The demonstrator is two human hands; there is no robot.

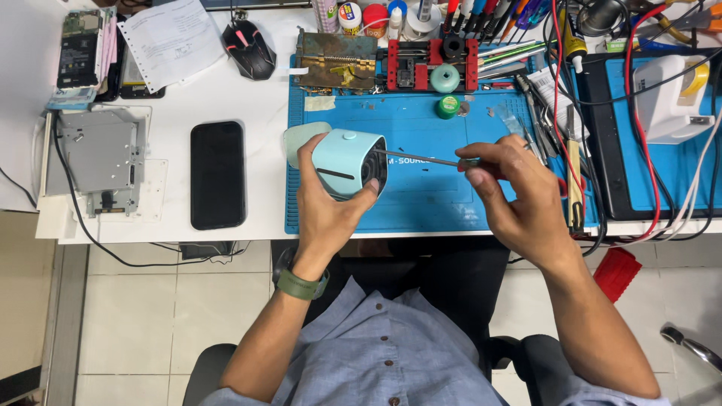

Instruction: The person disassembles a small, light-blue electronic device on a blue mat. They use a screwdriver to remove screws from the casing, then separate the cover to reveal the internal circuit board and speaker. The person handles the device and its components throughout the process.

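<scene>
A white tabletop (226, 83) carries a blue mat (421, 128). A black phone (217, 174) lies on the left. Over the mat's near edge, the left hand (323, 199) wraps its fingers around a pale blue gadget (347, 162). The right hand (519, 199) pinches a thin screwdriver (421, 159), its tip at the gadget's dark open end.

A black phone (217, 174) lies left of the blue mat (421, 120), below a black mouse (250, 48).

Pale-blue casing (342, 162) lies sideways — thin screwdriver (421, 159) pokes level into its dark open end.
</scene>
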